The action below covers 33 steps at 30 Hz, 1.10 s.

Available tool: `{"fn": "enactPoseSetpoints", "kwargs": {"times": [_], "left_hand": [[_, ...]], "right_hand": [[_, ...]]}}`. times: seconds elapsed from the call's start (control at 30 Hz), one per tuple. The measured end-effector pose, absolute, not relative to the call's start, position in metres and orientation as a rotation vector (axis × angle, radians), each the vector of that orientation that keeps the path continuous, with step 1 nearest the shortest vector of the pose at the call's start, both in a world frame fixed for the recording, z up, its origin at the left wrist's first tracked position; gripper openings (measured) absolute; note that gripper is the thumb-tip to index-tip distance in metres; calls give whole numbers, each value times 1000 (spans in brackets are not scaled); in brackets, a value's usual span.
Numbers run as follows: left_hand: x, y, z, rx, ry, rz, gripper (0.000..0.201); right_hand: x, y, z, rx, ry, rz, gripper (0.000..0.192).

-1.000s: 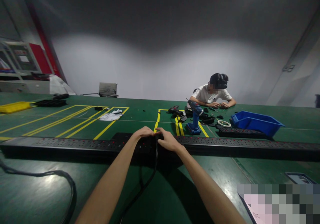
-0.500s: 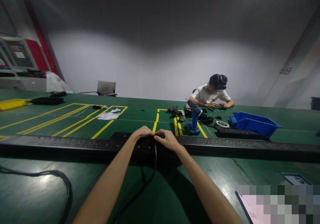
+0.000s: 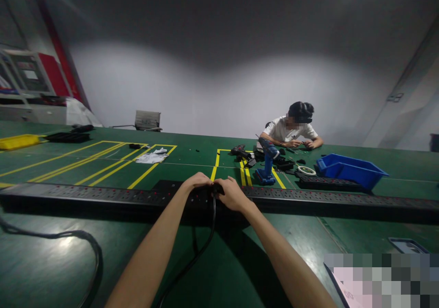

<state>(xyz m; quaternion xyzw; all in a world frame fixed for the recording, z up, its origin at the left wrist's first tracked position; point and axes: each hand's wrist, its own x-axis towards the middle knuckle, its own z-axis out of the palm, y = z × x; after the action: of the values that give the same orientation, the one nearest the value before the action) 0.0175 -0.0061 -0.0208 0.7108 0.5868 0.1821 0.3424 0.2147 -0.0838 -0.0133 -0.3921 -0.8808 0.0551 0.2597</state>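
Observation:
A long black power strip (image 3: 103, 197) with red switches lies across the green table (image 3: 240, 262) from left to right. Both my hands meet at its middle. My left hand (image 3: 196, 181) rests its fingers on top of the strip. My right hand (image 3: 232, 194) grips a black plug (image 3: 217, 190) at the strip, and the plug's black cable (image 3: 192, 262) runs down toward me between my forearms. The fingertips of both hands are partly hidden behind the strip.
Across the table a person in a white shirt (image 3: 291, 132) works with small parts. Near them stand a blue drill (image 3: 266, 161), a blue bin (image 3: 351, 170), a tape roll (image 3: 306, 170) and a second power strip (image 3: 329, 183). A thick black cable (image 3: 68, 239) loops at left.
The view has shifted slightly. My hands stay at the middle of the strip; the right hand has closed in a little on the plug.

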Motion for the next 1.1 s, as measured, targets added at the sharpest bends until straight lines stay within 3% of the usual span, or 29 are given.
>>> {"fn": "enactPoseSetpoints", "kwargs": {"times": [0.9,1.1], "left_hand": [[18,-3,-22,1806,1511,458,29],[18,-2,-24,1817,1429,476,30]], "right_hand": [[213,-90,-8,-1164,-2421,12,41],[213,-88,-13,-1196,-2459,-21,33]]}}
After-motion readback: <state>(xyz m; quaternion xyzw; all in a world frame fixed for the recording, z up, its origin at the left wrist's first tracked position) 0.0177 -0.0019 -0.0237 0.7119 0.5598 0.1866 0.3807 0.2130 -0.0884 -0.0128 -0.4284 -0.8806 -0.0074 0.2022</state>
